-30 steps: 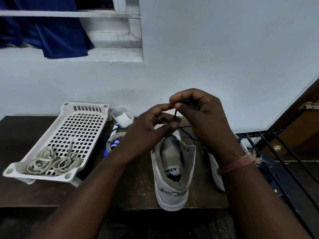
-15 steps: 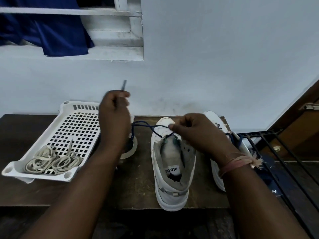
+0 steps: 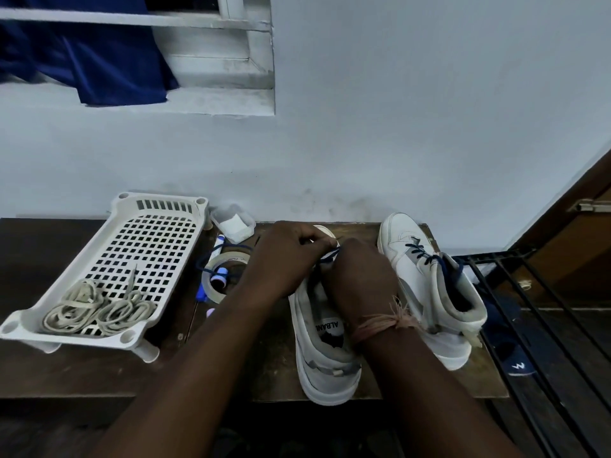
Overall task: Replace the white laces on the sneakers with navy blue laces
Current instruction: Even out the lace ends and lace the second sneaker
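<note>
1. Landmark: near sneaker (image 3: pixel 325 352), heel toward the camera, toe toward the wall. Its long axis runs straight away from the person.
2. Left hand (image 3: pixel 284 259) and right hand (image 3: pixel 360 276) meet over the sneaker's toe-end eyelets, knuckles nearly touching.
3. Navy lace (image 3: pixel 329 256) runs between the two hands right above the tongue; both hands are pinched closed on it. Fingertips hidden, so exact grip unclear.
4. Lace tail trails left of the sneaker, over the tape roll (image 3: pixel 224 276).
5. Key relation: the next eyelets lie heel-side of the fingers, so lacing likely progresses toward the camera.
6. Second sneaker (image 3: pixel 426 292), right of the landmark, already carries navy lace.
7. White laces (image 3: pixel 99 309) sit in the tray (image 3: pixel 158 206), far left.
</note>
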`<state>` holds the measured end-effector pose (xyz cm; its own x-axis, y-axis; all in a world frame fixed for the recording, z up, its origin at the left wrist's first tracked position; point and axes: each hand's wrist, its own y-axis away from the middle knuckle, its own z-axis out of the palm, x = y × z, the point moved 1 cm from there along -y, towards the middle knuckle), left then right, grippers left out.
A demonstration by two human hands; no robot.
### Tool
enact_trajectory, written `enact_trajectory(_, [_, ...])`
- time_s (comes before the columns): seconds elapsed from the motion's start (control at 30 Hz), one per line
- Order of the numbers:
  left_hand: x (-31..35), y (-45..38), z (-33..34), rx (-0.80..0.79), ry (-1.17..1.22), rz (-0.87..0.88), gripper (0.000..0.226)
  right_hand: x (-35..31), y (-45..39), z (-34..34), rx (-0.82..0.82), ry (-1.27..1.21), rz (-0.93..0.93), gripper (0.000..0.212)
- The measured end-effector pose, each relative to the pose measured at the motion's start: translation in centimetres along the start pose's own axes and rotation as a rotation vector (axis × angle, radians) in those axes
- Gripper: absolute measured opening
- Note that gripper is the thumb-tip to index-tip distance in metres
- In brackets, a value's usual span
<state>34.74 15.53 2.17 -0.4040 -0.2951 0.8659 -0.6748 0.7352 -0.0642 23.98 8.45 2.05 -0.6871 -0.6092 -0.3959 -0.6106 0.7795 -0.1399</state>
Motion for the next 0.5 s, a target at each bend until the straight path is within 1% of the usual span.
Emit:
enact_trajectory(0.13, [-0.1,-0.1,0.2,-0.086,-0.113,-0.042,0.010,0.2,-0.4,-0.2,-0.025,0.056,-0.052,0.012])
enact_trajectory(0.23, [-0.2,0.0,0.6,-0.108,-0.201,-0.079,0.014,0.8,-1.3,-0.1,-0.102,0.032,-0.033,0.011])
enact_trajectory(0.27, [-0.2,0.0,0.7,-0.108,-0.221,-0.086,0.015,1.1,-1.6,-0.4,-0.142,-0.006,-0.024,0.010])
enact_trajectory(0.33, [-0.2,0.1,0.8,-0.099,-0.259,-0.101,0.015,1.9,-2.1,-1.1,-0.231,-0.106,0.002,0.021])
enact_trajectory(0.5, [-0.2,0.3,0.8,-0.053,-0.428,-0.084,0.017,3.8,-2.4,-2.2,-0.358,-0.424,0.127,0.013])
